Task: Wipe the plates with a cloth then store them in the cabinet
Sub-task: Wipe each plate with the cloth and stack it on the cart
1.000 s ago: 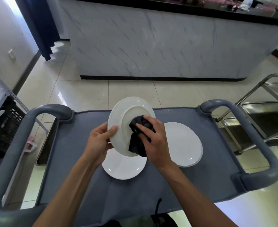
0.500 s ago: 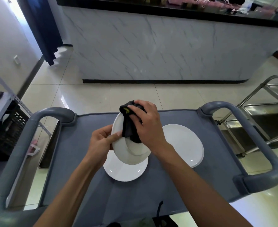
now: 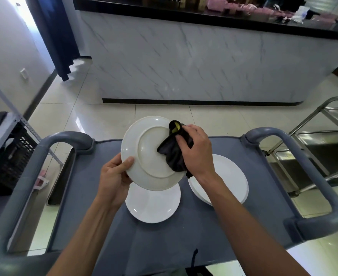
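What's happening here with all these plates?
A person is wiping dishes over a grey cart. The left hand holds a round white plate tilted, underside showing, while the right hand rubs it with a black cloth. Two more white plates lie on the cart.

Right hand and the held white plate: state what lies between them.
In the head view, a bunched black cloth lies between the right hand and the underside of the round white ceramic plate, which the left hand holds tilted.
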Available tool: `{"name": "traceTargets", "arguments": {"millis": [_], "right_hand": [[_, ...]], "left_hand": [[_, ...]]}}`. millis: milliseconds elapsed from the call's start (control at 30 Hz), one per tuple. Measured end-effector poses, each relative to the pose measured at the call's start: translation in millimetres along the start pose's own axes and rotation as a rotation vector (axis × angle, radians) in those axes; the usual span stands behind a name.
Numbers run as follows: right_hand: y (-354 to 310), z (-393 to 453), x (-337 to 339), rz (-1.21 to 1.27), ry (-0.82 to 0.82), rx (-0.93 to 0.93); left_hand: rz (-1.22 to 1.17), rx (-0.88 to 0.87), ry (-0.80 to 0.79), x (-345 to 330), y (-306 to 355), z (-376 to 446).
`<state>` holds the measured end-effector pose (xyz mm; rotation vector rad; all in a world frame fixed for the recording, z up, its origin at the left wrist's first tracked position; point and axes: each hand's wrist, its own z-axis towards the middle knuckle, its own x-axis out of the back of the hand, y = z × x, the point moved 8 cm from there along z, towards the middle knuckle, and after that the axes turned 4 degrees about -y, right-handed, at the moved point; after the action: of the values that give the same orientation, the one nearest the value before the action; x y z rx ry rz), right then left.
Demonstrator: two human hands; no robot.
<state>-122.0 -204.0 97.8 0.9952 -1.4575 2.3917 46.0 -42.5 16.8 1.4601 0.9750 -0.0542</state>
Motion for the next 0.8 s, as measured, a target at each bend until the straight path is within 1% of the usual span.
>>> {"name": "traceTargets", "arguments": {"millis": [167,267,433,633,800], "right_hand": [[0.8,-13.0,-10.4,-0.018,-0.129,-0.008],[-2.1,-26.7,-22.3,-0.043,-0.170,-0.009],[-28.2,-52.6,-40.5,-0.085,-0.136,0.151],[-47.3,-75.0,-54.9,-0.120,-0.160,0.270],[-43.4,-81.8,-55.9,-0.179,-0.202,0.348]], "left_hand": [[-0.079,0.000,0.051,0.8,0.6,0.6],[-0.098,0.001,0.094,2.1,-0.2,1.7],[-0.101,0.012,0.134,0.5,-6.1,4.9],[-0.089,0.012,0.132,1.0,-3.9,2.6],[-0.066,0.033,0.147,2.0,-3.4,-0.5]]}}
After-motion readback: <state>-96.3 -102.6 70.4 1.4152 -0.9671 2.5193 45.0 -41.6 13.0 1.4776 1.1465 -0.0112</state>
